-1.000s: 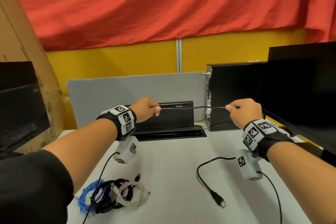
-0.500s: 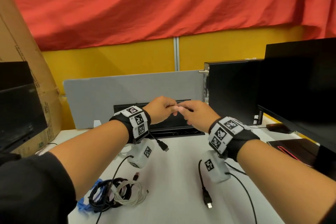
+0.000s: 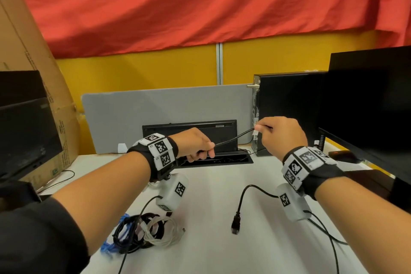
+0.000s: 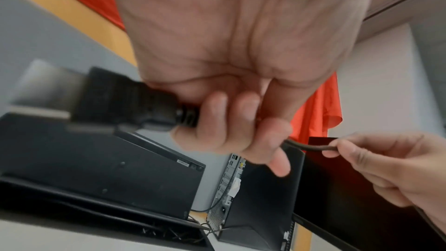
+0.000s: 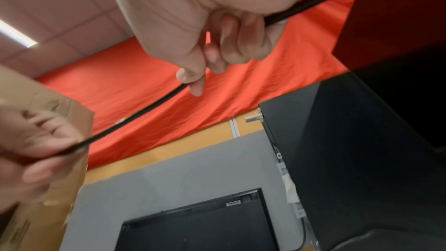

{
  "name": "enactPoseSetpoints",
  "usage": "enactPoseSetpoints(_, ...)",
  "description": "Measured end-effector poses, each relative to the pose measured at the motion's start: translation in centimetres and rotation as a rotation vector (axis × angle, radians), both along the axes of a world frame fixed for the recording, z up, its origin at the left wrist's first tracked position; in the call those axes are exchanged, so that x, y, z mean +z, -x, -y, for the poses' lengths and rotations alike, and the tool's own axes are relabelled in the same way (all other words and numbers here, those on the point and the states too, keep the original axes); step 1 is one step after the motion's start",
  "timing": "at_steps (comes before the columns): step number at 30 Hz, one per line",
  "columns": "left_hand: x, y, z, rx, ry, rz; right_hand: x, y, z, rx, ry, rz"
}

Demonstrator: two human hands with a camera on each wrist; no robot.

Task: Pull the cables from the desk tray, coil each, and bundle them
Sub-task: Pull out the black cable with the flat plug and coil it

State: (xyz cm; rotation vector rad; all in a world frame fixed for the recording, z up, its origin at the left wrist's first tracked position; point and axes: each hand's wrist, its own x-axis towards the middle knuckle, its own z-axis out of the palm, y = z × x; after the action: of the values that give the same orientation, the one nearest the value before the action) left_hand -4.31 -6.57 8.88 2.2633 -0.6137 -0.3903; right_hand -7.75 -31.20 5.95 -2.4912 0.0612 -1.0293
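Left hand: the left hand [image 3: 195, 145] is clenched around a black cable [image 3: 233, 139] just behind its black plug [image 4: 125, 100], which juts out of the fist; the plug is blurred, possibly an HDMI type.
Right hand: the right hand [image 3: 282, 134] pinches the same cable between thumb and forefinger, its other fingers [image 5: 241, 41] curled around it.
Cable run: it spans the gap between the two hands above the desk, rising toward the right hand; a further length hangs below the right wrist and ends in a second plug [image 3: 236, 224] lying on the white desk [image 3: 211, 196].
Desk tray: the black tray slot [image 3: 220, 160] sits at the back of the desk, lid up, thin wires visible inside.
Coiled cables: a pile of blue, black and white coils [image 3: 142, 233] lies near the front left, under the left forearm.
Surroundings: a black computer tower [image 3: 289, 113] stands to the right of the tray.
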Motion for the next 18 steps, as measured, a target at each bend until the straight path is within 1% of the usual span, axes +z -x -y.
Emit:
enactPoseSetpoints(3,0.1,0.6,0.0,-0.060,-0.195,0.161,-0.3,0.2,0.1,-0.030,0.070,0.051)
enactPoseSetpoints(6,-0.5,1.9,0.9,-0.161,-0.246,0.306,-0.5,0.1,0.6,-0.068,0.034,0.024)
enactPoseSetpoints(9,-1.3,3.2,2.1,-0.259,-0.286,0.360,-1.0,-0.2,0.7,-0.062,-0.011,-0.022)
enactPoseSetpoints(12,-1.9,4.1,2.7,-0.322,-0.296,0.351,-1.8,-0.4,0.1,-0.049,-0.029,-0.042)
enactPoseSetpoints(14,-2.1,4.4,2.6,-0.307,-0.235,0.307,-2.4,-0.5,0.0,-0.041,-0.059,-0.040)
enactPoseSetpoints(15,-2.1,4.5,2.5,-0.276,-0.157,0.245,-2.6,-0.6,0.0,-0.030,-0.085,-0.046)
enactPoseSetpoints(18,-1.5,4.9,2.2,-0.220,0.226,-0.026,-3.4,-0.6,0.0,0.005,-0.115,-0.135)
